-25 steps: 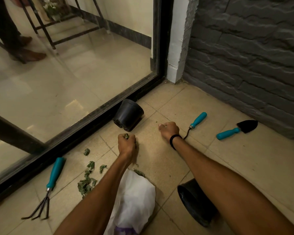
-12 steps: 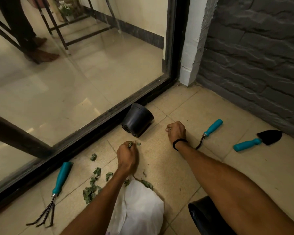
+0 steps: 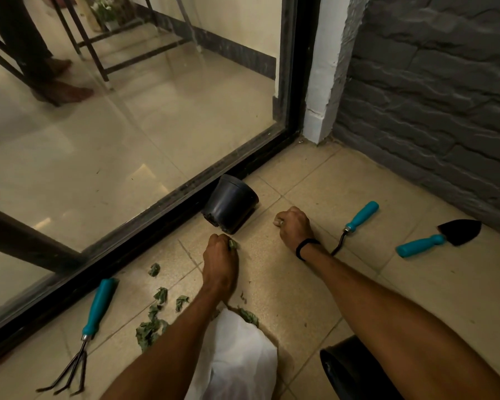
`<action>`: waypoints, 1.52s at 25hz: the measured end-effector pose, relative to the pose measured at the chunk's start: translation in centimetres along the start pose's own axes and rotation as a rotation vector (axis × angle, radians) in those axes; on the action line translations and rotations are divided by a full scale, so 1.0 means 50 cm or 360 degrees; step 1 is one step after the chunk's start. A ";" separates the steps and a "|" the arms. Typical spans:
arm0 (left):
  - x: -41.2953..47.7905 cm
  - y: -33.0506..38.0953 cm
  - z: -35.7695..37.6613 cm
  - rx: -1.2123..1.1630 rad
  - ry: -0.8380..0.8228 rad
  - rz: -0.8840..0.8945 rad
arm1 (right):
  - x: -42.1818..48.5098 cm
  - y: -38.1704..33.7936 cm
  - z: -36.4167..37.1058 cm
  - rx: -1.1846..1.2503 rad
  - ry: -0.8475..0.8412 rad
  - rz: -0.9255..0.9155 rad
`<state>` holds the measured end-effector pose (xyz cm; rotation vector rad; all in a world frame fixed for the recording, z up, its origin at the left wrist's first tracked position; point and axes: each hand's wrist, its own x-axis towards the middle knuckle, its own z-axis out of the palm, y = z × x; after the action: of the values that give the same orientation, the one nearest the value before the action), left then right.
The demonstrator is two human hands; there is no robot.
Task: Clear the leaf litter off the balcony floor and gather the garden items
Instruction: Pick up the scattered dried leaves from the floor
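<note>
My left hand (image 3: 220, 262) is low over the tiled floor and grips a small clump of green leaf scraps (image 3: 233, 244) in its curled fingers, just in front of a black plastic pot (image 3: 231, 204) lying on its side against the door track. To its right, my right hand (image 3: 293, 226) rests on the floor with its fingers curled under; nothing shows in it. More leaf litter (image 3: 150, 327) lies left of my left forearm. A white plastic bag (image 3: 237, 359) sits under that forearm.
A teal-handled hand rake (image 3: 98, 306) lies at the left by the black door track (image 3: 145, 226). A teal-handled tool (image 3: 360, 216) and a trowel (image 3: 433, 241) lie to the right. A second black pot (image 3: 344, 373) is under my right arm. A grey stone wall (image 3: 430, 111) bounds the right.
The view has shifted a little. Both hands stay close to the fallen pot, and my left hand still holds the leaf scraps.
</note>
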<state>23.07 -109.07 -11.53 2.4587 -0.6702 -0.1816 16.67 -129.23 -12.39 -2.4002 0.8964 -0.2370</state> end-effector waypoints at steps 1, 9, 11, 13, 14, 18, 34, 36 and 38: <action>0.005 -0.001 -0.003 0.0005 0.0014 -0.0020 | -0.003 -0.005 -0.005 0.0055 0.0002 0.0010; 0.036 -0.066 -0.042 -0.0681 0.0182 -0.0796 | -0.026 -0.085 -0.032 0.1169 -0.0437 0.0611; 0.037 -0.075 -0.058 -0.0773 0.0228 -0.0864 | -0.031 -0.104 -0.026 0.1558 -0.0551 0.0803; 0.032 -0.082 -0.073 -0.0851 0.0261 -0.0797 | -0.038 -0.121 -0.015 0.1595 -0.0598 0.0825; 0.025 -0.086 -0.079 -0.0845 0.0258 -0.0699 | -0.044 -0.131 -0.005 0.1490 -0.0604 0.0787; -0.002 -0.093 -0.075 -0.0312 0.0119 -0.0014 | -0.072 -0.157 0.045 0.1103 -0.0589 0.0665; 0.021 -0.023 -0.051 -0.0637 0.0189 -0.0666 | -0.105 -0.162 0.021 0.1711 -0.0722 0.1031; 0.022 -0.030 -0.075 -0.0926 0.0263 -0.0871 | -0.111 -0.180 0.021 0.2020 -0.0774 0.1117; 0.019 -0.029 -0.108 -0.1295 0.0302 -0.1018 | -0.112 -0.199 0.021 0.2212 -0.0832 0.1160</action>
<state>25.94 -105.84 -7.89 1.7711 0.2695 -0.3722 18.20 -118.98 -7.50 -0.7267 0.8360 0.0685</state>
